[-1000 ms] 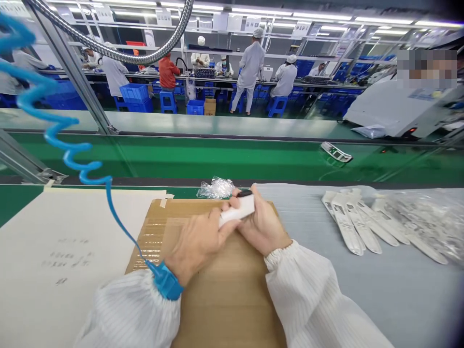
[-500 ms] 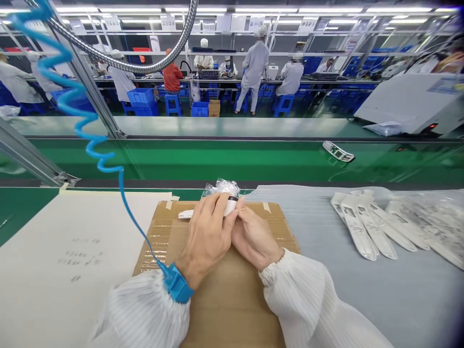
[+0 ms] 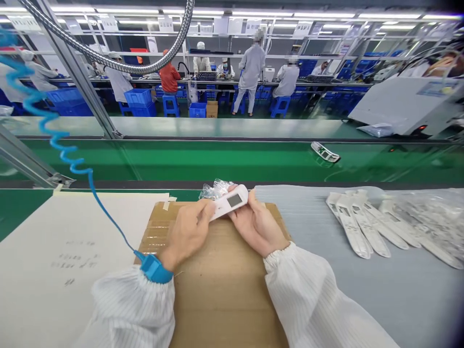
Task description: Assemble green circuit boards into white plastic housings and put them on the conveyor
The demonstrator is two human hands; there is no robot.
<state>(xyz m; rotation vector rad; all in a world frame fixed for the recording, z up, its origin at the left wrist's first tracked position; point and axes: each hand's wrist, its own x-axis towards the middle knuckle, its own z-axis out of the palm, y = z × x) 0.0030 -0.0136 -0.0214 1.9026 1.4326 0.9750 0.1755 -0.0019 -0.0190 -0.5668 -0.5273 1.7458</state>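
A slim white handheld device (image 3: 223, 205) with a small dark screen is held between both hands, tilted up to the right above a brown cardboard sheet (image 3: 224, 290). My left hand (image 3: 188, 229) grips its lower left end, fingers curled, with a blue strap (image 3: 155, 268) round the wrist. My right hand (image 3: 259, 224) holds the screen end from behind and the right side, thumb along the edge. Some of its fingers are hidden by the device. Crumpled clear plastic (image 3: 216, 188) lies just behind the device.
Several white casings (image 3: 353, 224) and clear plastic bags (image 3: 431, 217) lie on grey foam at the right. Another casing (image 3: 325, 152) rests on the green belt (image 3: 217, 159). A coiled blue cord (image 3: 68, 152) runs to my left wrist. White paper (image 3: 90, 232) lies left; people work beyond.
The device has been turned and raised so its screen faces me. My left hand has slid left and down, off the top of it; the blue cord has swung left.
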